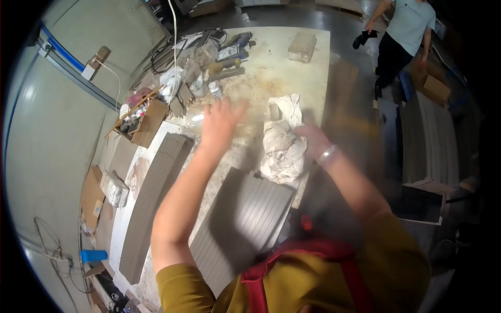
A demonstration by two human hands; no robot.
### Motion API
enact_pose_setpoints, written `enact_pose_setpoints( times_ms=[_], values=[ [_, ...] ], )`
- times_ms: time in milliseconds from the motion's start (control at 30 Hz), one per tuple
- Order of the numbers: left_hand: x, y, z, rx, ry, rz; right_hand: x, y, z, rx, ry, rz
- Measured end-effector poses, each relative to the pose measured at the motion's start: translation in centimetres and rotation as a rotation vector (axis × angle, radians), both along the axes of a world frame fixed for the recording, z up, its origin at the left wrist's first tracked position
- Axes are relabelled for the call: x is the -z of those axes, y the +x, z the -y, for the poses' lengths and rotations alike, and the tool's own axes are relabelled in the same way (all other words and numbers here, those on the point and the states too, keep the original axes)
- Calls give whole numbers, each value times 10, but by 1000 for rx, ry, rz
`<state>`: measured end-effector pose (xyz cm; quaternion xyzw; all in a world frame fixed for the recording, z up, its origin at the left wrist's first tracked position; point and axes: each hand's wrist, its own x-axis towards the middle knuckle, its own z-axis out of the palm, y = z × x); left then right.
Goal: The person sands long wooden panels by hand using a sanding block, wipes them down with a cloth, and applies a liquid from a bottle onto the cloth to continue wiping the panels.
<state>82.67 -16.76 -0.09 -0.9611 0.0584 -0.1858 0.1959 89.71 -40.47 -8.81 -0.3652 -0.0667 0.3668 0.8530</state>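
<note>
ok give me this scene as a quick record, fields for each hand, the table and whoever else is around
left hand: on a clear bottle lying sideways, motion-blurred
right hand: gripping a crumpled white cloth
table, near side: grey grooved strips in front of the person
table, far end: pale block
table, left: open cardboard box with clutter
other person: upper right, holding something dark

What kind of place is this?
Probably a workshop or small factory. Long grey strips lie in piles on a stained worktable, and a tall stack of boards stands off to the right.
</note>
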Motion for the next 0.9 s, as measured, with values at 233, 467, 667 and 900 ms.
enact_pose_setpoints(
  times_ms=[233,467,667,900],
  values=[
    [-26,-32,20,26,205,-10,26,-24,21,-20,-208,388],
    [-38,-39,31,23,327,-26,18,-33,25,-238,186,-365],
    [-36,-36,42,55,293,-37,32,-34,29,-228,192,-389],
    [-27,-26,55,116,274,-89,33,-34,31,-251,351,-495]
  ],
)
